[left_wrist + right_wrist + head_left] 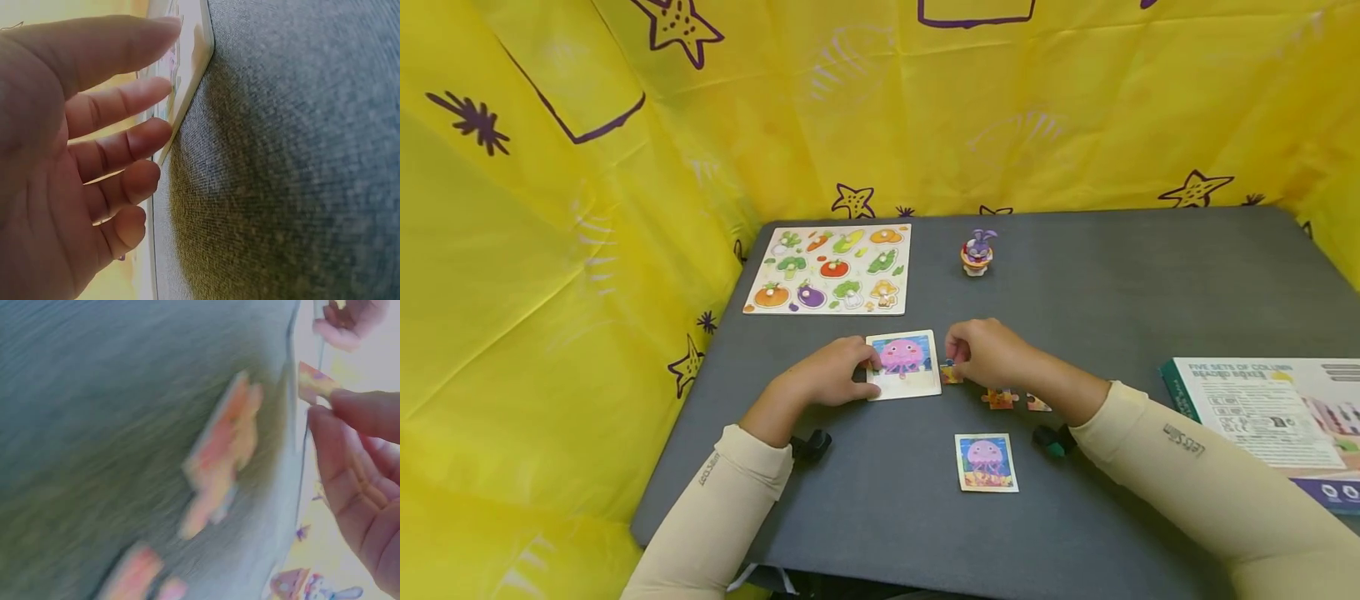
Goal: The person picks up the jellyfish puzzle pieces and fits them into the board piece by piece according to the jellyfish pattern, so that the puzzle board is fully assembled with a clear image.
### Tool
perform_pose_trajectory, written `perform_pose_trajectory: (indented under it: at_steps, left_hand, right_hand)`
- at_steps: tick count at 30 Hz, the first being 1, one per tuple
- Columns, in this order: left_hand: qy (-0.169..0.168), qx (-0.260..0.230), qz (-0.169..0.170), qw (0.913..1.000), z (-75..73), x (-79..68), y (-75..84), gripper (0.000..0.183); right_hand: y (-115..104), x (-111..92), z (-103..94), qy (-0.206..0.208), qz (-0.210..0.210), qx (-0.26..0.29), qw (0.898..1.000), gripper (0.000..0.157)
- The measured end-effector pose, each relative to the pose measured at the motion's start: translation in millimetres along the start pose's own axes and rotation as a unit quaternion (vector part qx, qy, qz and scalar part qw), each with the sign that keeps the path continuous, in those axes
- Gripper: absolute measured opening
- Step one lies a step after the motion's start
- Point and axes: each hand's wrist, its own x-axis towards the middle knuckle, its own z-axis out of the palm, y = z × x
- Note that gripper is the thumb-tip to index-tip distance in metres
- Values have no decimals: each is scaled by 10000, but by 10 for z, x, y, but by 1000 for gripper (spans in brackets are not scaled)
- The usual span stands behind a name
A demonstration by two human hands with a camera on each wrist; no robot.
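A square puzzle tray [921,388] with a pink jellyfish picture lies mid-table; its lower strip is bare. My left hand [838,372] rests at the tray's left edge, thumb and fingers loosely spread over the rim [199,47]. Just right of the tray, my right hand [996,354] pinches an orange-yellow jigsaw piece [314,382] between thumb and finger. Below that hand lie two more jigsaw pieces, an orange one [1001,401] and another [1038,404] partly behind the wrist. A small jellyfish picture card [987,463] sits nearer the front.
Behind the tray lies a vegetable peg board [829,268]. A purple rabbit-eared figurine [977,252] stands to its right. On the right side of the grey table [1120,308] is a flat box [1262,417]. Yellow cloth [880,108] hangs behind and at the left.
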Motion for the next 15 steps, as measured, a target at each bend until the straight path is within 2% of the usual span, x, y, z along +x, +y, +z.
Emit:
perform_pose_trajectory:
  at_steps: [6,15]
  left_hand:
    - [52,-28,-210,9998,-19,-17,16,39]
    - [14,-247,-471,9986,-15,-32,2,52]
  right_hand:
    - [-213,260,120,118,-57,483,9987,14]
    - [-443,594,367,-292,38,478,9984,14]
